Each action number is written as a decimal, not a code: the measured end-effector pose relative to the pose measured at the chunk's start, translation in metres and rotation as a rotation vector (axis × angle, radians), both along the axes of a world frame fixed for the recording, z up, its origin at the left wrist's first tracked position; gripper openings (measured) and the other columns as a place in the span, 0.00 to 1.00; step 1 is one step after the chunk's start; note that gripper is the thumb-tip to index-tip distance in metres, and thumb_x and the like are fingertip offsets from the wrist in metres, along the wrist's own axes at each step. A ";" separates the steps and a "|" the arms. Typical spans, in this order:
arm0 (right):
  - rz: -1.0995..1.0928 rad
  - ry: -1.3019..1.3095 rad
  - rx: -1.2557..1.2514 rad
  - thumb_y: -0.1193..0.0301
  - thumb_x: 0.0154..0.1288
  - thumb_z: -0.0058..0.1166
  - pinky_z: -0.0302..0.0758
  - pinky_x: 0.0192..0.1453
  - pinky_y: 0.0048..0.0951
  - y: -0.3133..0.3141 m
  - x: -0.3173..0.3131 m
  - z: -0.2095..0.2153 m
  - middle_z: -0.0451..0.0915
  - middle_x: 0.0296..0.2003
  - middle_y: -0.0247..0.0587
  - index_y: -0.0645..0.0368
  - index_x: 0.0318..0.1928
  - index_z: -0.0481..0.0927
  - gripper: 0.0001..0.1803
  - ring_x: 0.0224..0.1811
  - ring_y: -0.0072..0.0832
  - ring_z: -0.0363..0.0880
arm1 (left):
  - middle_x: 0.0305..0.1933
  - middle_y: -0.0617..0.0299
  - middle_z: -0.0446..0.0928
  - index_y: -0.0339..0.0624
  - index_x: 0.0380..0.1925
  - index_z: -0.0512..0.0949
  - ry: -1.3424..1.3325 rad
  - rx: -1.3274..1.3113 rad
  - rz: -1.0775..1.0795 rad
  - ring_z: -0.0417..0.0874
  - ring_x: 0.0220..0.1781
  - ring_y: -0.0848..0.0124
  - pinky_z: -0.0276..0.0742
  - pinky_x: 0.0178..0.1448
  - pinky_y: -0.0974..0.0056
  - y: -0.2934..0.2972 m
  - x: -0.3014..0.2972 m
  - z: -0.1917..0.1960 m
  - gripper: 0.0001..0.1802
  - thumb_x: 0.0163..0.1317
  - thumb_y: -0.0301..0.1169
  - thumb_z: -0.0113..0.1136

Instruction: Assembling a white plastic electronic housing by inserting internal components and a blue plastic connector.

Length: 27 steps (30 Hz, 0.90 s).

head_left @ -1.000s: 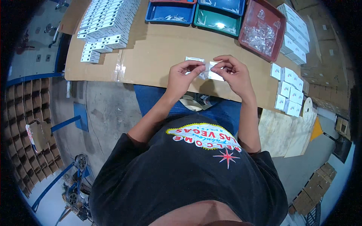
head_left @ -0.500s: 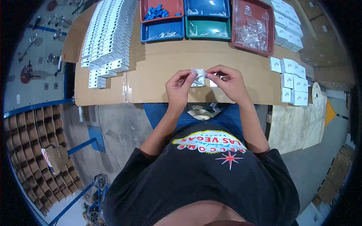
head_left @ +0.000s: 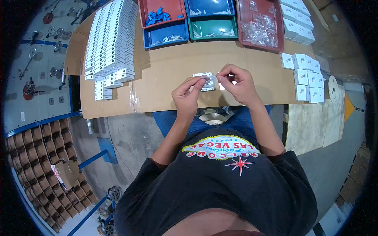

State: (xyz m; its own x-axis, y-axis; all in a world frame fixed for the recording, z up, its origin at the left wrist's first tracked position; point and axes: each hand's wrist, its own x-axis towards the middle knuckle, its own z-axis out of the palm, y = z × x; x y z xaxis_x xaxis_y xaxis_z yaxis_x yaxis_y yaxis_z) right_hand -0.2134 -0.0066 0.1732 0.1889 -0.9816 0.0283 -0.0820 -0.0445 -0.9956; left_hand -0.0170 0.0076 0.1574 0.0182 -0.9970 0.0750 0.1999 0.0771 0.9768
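My left hand (head_left: 186, 94) and my right hand (head_left: 241, 87) meet over the near part of the cardboard-covered table, fingertips closed in pinches. Between them is a small clear plastic bag (head_left: 210, 78), gripped at its left side by my left thumb and forefinger and at its right by my right fingertips. Any contents are too small to make out. Just beneath the bag, a small white box (head_left: 202, 74) lies on the cardboard, partly covered by my fingers. Another white piece (head_left: 222, 86) shows beside my right hand, mostly hidden by it.
Long stacks of white boxes (head_left: 112, 43) stand at the left. Along the back are a red tray (head_left: 155, 5) of blue parts, blue (head_left: 208, 4) and green (head_left: 214, 24) trays of small white pieces, and a dark red tray (head_left: 245, 10) of clear bags. More white boxes (head_left: 301, 77) sit right.
The bag has been drawn slightly toward me, and more of the white box now shows behind it. Both hands keep their pinches; the whole view has shifted a little.
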 end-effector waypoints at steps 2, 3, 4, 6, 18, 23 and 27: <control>0.005 -0.005 -0.025 0.80 0.71 0.59 0.72 0.39 0.19 -0.001 0.001 -0.001 0.80 0.37 0.33 0.64 0.41 0.80 0.01 0.38 0.16 0.76 | 0.46 0.53 0.88 0.30 0.45 0.88 -0.012 -0.024 0.003 0.86 0.49 0.69 0.81 0.57 0.66 0.000 0.000 0.001 0.08 0.68 0.21 0.67; 0.007 -0.030 -0.028 0.80 0.70 0.59 0.70 0.38 0.19 -0.001 0.002 -0.004 0.79 0.37 0.32 0.64 0.40 0.80 0.01 0.37 0.15 0.75 | 0.46 0.53 0.88 0.30 0.45 0.87 -0.007 -0.033 0.003 0.86 0.49 0.69 0.81 0.57 0.66 0.000 0.000 0.000 0.08 0.68 0.21 0.67; 0.010 -0.055 -0.031 0.81 0.70 0.59 0.69 0.37 0.19 -0.002 0.002 -0.007 0.79 0.36 0.32 0.64 0.40 0.80 0.02 0.36 0.15 0.74 | 0.45 0.53 0.88 0.30 0.45 0.87 -0.001 -0.043 0.003 0.86 0.49 0.69 0.81 0.57 0.66 0.000 -0.001 -0.001 0.08 0.68 0.21 0.67; 0.008 -0.050 -0.020 0.81 0.70 0.60 0.70 0.38 0.19 -0.003 0.002 -0.008 0.79 0.36 0.32 0.63 0.40 0.80 0.02 0.37 0.15 0.74 | 0.45 0.53 0.87 0.30 0.45 0.87 0.005 -0.037 0.006 0.86 0.49 0.69 0.81 0.57 0.66 0.000 -0.001 -0.002 0.08 0.68 0.21 0.66; 0.002 -0.096 0.008 0.78 0.72 0.60 0.73 0.40 0.19 -0.005 0.008 0.002 0.81 0.36 0.29 0.63 0.45 0.85 0.05 0.38 0.14 0.76 | 0.46 0.53 0.87 0.29 0.45 0.86 0.018 -0.001 0.011 0.85 0.49 0.69 0.80 0.56 0.67 -0.004 -0.002 -0.006 0.08 0.69 0.21 0.66; 0.008 -0.092 0.047 0.80 0.72 0.59 0.73 0.41 0.19 -0.006 0.008 -0.005 0.80 0.37 0.32 0.65 0.44 0.83 0.03 0.38 0.16 0.76 | 0.46 0.53 0.87 0.29 0.45 0.87 -0.005 -0.020 0.012 0.85 0.49 0.69 0.80 0.56 0.67 -0.004 -0.003 -0.003 0.07 0.69 0.20 0.66; -0.038 -0.151 0.008 0.75 0.71 0.62 0.67 0.33 0.16 -0.006 0.011 -0.016 0.78 0.31 0.24 0.61 0.41 0.84 0.02 0.32 0.08 0.70 | 0.46 0.53 0.87 0.29 0.45 0.87 -0.003 -0.019 0.006 0.85 0.49 0.70 0.80 0.56 0.67 -0.001 -0.005 -0.003 0.08 0.69 0.21 0.66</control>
State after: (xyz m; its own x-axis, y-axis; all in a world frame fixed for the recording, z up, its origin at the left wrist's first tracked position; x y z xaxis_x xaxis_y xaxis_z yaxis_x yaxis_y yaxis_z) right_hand -0.2024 -0.0125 0.1576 0.1456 -0.9883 0.0458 0.0671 -0.0363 -0.9971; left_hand -0.0221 0.0062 0.1546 0.0241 -0.9952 0.0944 0.1961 0.0973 0.9757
